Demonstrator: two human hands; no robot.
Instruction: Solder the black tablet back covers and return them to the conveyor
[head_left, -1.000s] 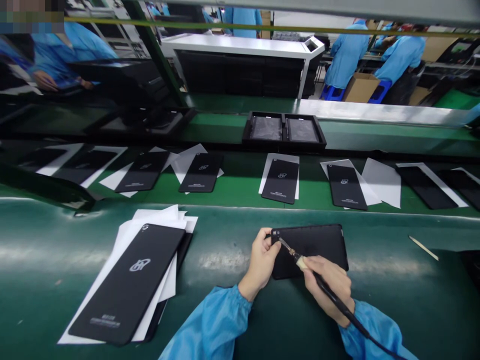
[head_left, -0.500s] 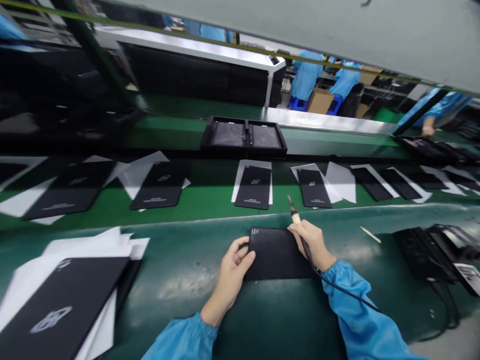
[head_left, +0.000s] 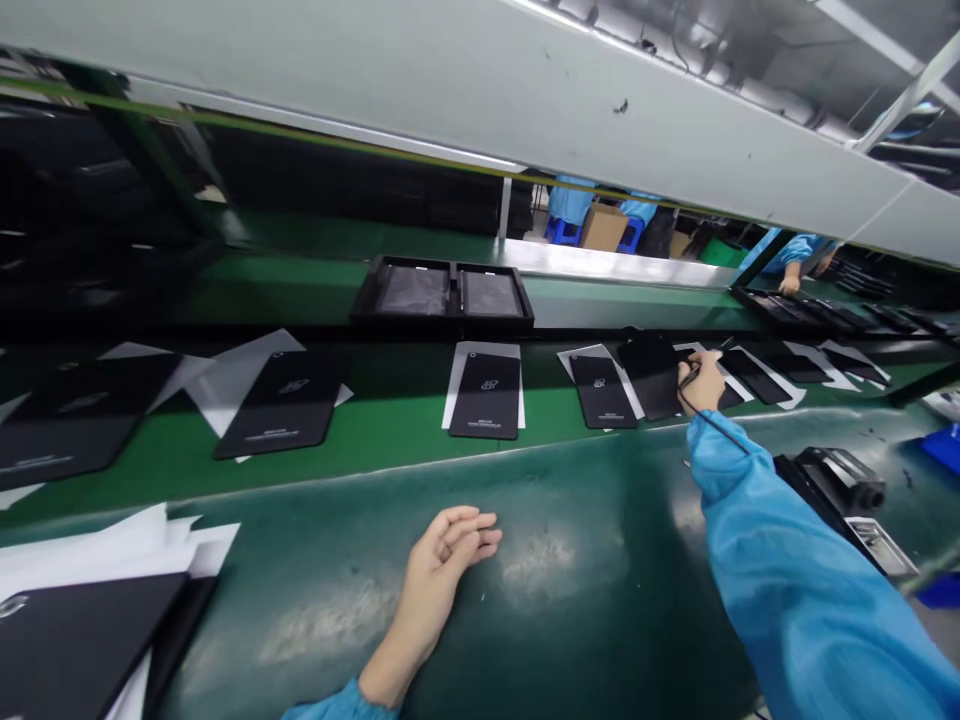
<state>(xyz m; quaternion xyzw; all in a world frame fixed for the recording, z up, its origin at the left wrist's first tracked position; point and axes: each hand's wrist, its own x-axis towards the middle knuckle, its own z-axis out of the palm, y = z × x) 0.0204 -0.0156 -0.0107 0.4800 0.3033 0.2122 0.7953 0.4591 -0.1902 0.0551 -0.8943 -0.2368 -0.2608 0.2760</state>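
Observation:
My left hand [head_left: 450, 555] lies palm-up on the green near belt [head_left: 600, 570], fingers loosely curled, holding nothing. My right hand [head_left: 701, 385] reaches over the belt's far edge and grips a matte black panel [head_left: 649, 375], which sits tilted against a row of similar panels. A slim soldering iron [head_left: 688, 378] is in the same hand, its tip hidden, and its thin black cable [head_left: 716, 430] runs down along my blue sleeve. To the left, a stack of black panels [head_left: 82, 640] rests on white sheets [head_left: 127, 550].
Black panels on white sheets line the far green belt, including one [head_left: 484, 396] near the middle. Behind them stands a black tray [head_left: 442, 292]. A black machine [head_left: 836, 480] sits at right, and a co-worker's hand [head_left: 787, 285] is in the background.
The view has swung right and upward. The black panel has gone from the near belt to the far row in my right hand. My left hand has let go and lies apart.

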